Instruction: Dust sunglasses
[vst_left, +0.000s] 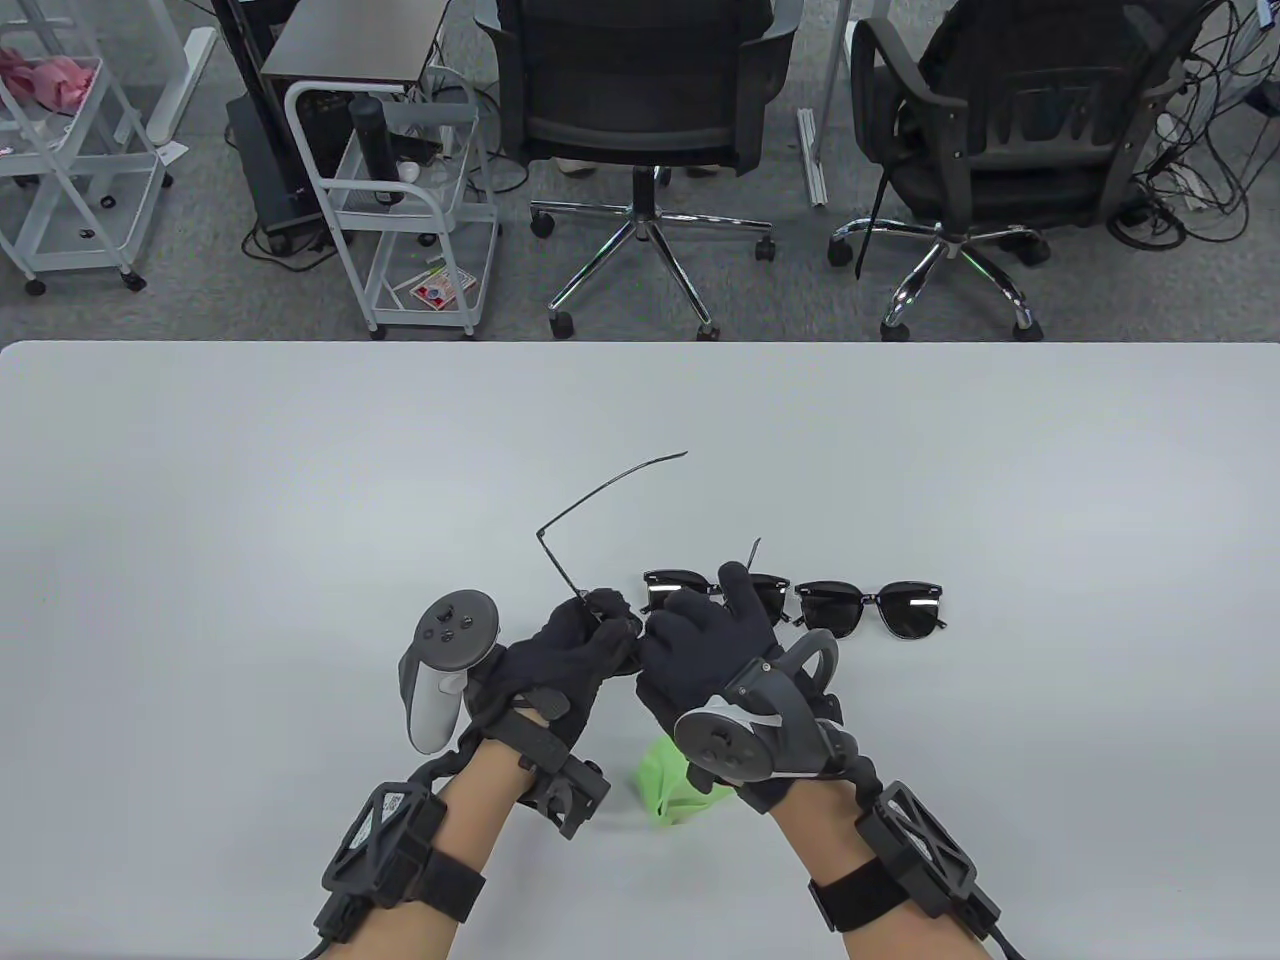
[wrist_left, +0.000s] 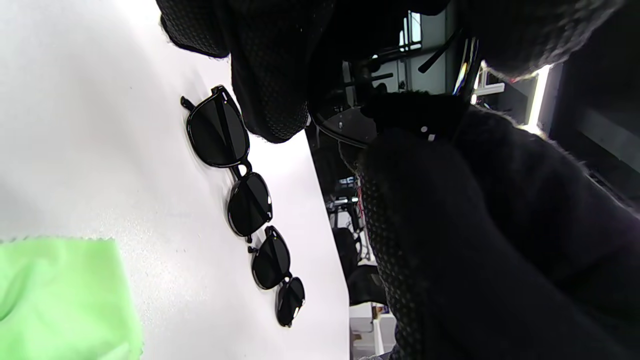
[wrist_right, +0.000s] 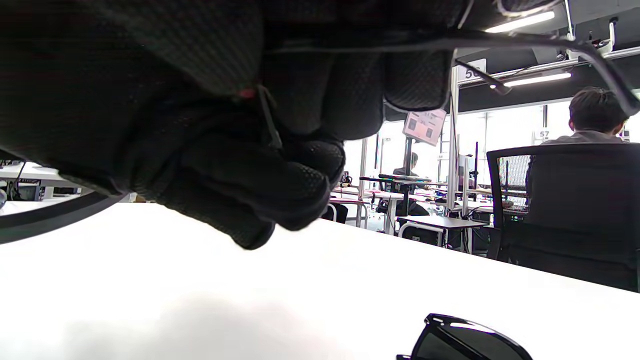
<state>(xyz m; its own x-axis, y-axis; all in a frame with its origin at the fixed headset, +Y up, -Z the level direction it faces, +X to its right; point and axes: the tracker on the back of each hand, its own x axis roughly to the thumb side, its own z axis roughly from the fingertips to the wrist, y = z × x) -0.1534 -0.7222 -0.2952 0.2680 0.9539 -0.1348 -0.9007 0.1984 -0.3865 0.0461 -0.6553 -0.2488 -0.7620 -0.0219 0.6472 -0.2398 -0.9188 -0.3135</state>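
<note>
Both gloved hands hold one pair of black sunglasses (vst_left: 598, 497) above the table, its thin temple arms sticking up and away. My left hand (vst_left: 605, 625) grips the frame from the left. My right hand (vst_left: 690, 620) curls round it from the right. The held dark lens (wrist_left: 345, 122) shows between the fingers in the left wrist view, and a temple arm (wrist_right: 525, 40) crosses the right wrist view. A green cloth (vst_left: 668, 790) lies on the table under my right wrist, in neither hand.
Two more black sunglasses lie in a row on the table: one pair (vst_left: 675, 588) partly hidden behind my right hand, the other (vst_left: 872, 608) to its right. Beyond the table's far edge (vst_left: 640, 343) stand office chairs (vst_left: 640, 110) and a white cart (vst_left: 400, 200).
</note>
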